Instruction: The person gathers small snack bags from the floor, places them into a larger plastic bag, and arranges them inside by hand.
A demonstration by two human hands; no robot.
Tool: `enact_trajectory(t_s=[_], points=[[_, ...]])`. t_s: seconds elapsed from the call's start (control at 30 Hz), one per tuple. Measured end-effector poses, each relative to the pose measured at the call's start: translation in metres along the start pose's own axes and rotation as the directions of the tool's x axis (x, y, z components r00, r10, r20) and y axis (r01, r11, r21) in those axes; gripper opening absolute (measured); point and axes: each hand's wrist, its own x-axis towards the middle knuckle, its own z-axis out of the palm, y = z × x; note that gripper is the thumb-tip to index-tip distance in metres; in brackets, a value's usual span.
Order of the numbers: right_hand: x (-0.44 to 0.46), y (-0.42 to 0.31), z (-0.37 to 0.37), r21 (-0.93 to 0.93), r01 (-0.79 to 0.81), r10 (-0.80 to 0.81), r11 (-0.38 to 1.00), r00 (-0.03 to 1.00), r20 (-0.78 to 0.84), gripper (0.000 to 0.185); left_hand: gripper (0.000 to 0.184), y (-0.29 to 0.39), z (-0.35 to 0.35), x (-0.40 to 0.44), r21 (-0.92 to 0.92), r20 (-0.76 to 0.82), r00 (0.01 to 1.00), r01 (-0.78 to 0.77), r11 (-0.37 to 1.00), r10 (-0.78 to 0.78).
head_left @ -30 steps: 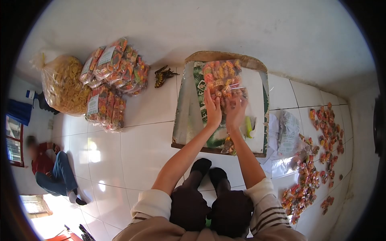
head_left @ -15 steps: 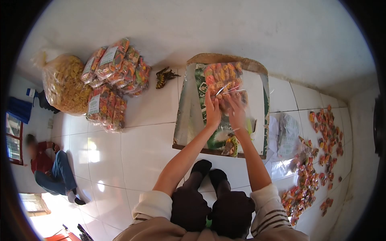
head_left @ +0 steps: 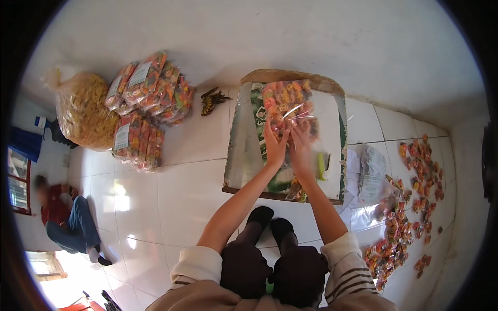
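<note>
A clear plastic bag (head_left: pixel 288 98) packed with rows of small red, orange and yellow packets lies on a low table. On its lower left part rests my left hand (head_left: pixel 275 146), fingers stretched toward the packets. My right hand (head_left: pixel 300 147) lies close beside it, its fingers also extended on the plastic; the two hands nearly touch. Just right of my right wrist is a yellow-green stapler-like tool (head_left: pixel 324 166). A small colourful packet (head_left: pixel 295 192), partly covered by my right forearm, sits at the table's near edge.
The low table (head_left: pixel 334 129) has a raised wooden rim. Filled bags (head_left: pixel 150 83) and a big sack of yellowish pieces (head_left: pixel 85 111) stand left. Clear plastic bags (head_left: pixel 372 171) and many loose packets (head_left: pixel 394 238) lie right. A person (head_left: pixel 67 215) sits at far left.
My right hand has shifted left and flattened beside my left hand on the bag. The yellow-green tool is now more exposed, and the small packet at the near edge is more covered.
</note>
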Motion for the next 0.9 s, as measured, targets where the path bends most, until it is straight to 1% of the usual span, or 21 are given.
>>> enact_trajectory(t_s=[0.03, 0.07, 0.1, 0.2, 0.23, 0.27, 0.3, 0.37, 0.4, 0.43, 0.47, 0.5, 0.53, 0.57, 0.6, 0.67, 0.7, 0.77, 0.8, 0.87, 0.9], points=[[-0.005, -0.004, -0.006, 0.051, -0.028, 0.027, 0.998, 0.999, 0.029, 0.050, 0.063, 0.000, 0.001, 0.001, -0.002, 0.003, 1.000, -0.001, 1.000, 0.001], [-0.011, -0.008, -0.012, 0.100, -0.056, 0.050, 0.993, 0.997, 0.059, 0.052, 0.064, -0.001, 0.002, 0.002, 0.046, -0.027, 0.999, -0.044, 0.998, 0.045], [-0.015, -0.015, -0.023, 0.096, -0.053, 0.048, 0.994, 0.997, 0.060, 0.052, 0.065, -0.002, 0.003, 0.002, 0.095, -0.057, 0.994, -0.083, 0.992, 0.089], [-0.029, -0.026, -0.044, 0.027, -0.066, 0.064, 0.997, 0.994, 0.093, 0.054, 0.065, 0.007, 0.003, 0.000, 0.156, -0.059, 0.989, -0.127, 0.980, 0.138], [-0.038, -0.019, -0.043, 0.191, -0.360, 0.344, 0.913, 0.932, 0.113, 0.053, 0.065, 0.012, 0.002, -0.001, 0.154, -0.058, 0.989, -0.127, 0.980, 0.137], [-0.046, -0.013, -0.041, 0.334, -0.611, 0.589, 0.718, 0.789, 0.178, 0.052, 0.065, 0.017, 0.000, -0.002, 0.102, -0.040, 0.996, -0.075, 0.992, 0.080], [-0.049, -0.006, -0.033, 0.333, -0.612, 0.591, 0.717, 0.787, 0.177, 0.052, 0.066, 0.020, -0.001, -0.003, 0.052, -0.020, 0.999, -0.024, 0.998, 0.025], [-0.047, 0.003, -0.015, 0.485, -0.504, 0.624, 0.715, 0.773, -0.116, 0.053, 0.065, 0.012, 0.002, -0.001, 0.027, -0.020, 1.000, -0.021, 0.999, 0.021], [-0.037, 0.001, -0.014, 0.486, -0.503, 0.623, 0.715, 0.773, -0.117, 0.053, 0.064, 0.008, 0.003, 0.000, 0.001, -0.021, 1.000, -0.016, 1.000, 0.016], [-0.025, -0.002, -0.014, 0.580, -0.525, 0.671, 0.622, 0.740, -0.050, 0.053, 0.064, 0.005, 0.003, 0.000, 0.002, -0.020, 1.000, -0.017, 1.000, 0.017], [-0.014, -0.005, -0.015, 0.663, -0.540, 0.708, 0.518, 0.706, 0.022, 0.053, 0.062, 0.002, 0.004, 0.000, 0.057, -0.020, 0.998, -0.059, 0.997, 0.060], [-0.009, -0.005, -0.014, 0.666, -0.539, 0.708, 0.516, 0.706, 0.023, 0.053, 0.061, 0.002, 0.003, 0.001, 0.114, -0.019, 0.994, -0.102, 0.988, 0.105], [-0.004, -0.004, -0.012, 0.430, -0.525, 0.609, 0.735, 0.789, -0.078, 0.053, 0.061, 0.002, 0.002, 0.002, 0.117, -0.021, 0.994, -0.106, 0.987, 0.110], [0.000, -0.004, -0.011, 0.145, -0.461, 0.479, 0.875, 0.867, -0.138, 0.053, 0.060, 0.001, 0.001, 0.003, 0.117, -0.007, 0.993, -0.113, 0.987, 0.115], [0.000, 0.002, -0.009, 0.144, -0.464, 0.482, 0.874, 0.866, -0.137, 0.053, 0.059, 0.002, 0.001, 0.001, 0.115, 0.009, 0.993, -0.117, 0.987, 0.116], [-0.007, 0.013, -0.009, 0.097, -0.438, 0.444, 0.894, 0.895, -0.046, 0.053, 0.058, 0.004, 0.002, -0.001, 0.109, 0.009, 0.996, -0.088, 0.990, 0.087], [-0.013, 0.019, -0.012, 0.095, -0.440, 0.446, 0.893, 0.894, -0.047, 0.053, 0.058, 0.005, 0.002, 0.001, 0.101, 0.003, 0.997, -0.071, 0.992, 0.071], [-0.027, 0.030, -0.025, 0.291, -0.260, 0.267, 0.921, 0.964, 0.016, 0.052, 0.058, 0.005, 0.003, 0.002, 0.097, 0.000, 0.997, -0.077, 0.992, 0.077], [-0.033, 0.034, -0.036, 0.286, -0.264, 0.270, 0.921, 0.963, 0.017, 0.052, 0.058, 0.005, 0.003, 0.001, 0.095, -0.004, 0.997, -0.081, 0.992, 0.082], [-0.045, 0.038, -0.060, 0.152, -0.159, 0.115, 0.975, 0.958, 0.262, 0.050, 0.059, 0.003, 0.002, 0.000, 0.058, 0.011, 0.998, -0.057, 0.997, 0.056], [-0.057, 0.034, -0.069, 0.174, -0.277, 0.212, 0.945, 0.923, 0.320, 0.046, 0.060, 0.002, 0.002, 0.002, 0.021, 0.023, 0.999, -0.040, 0.999, 0.039]])
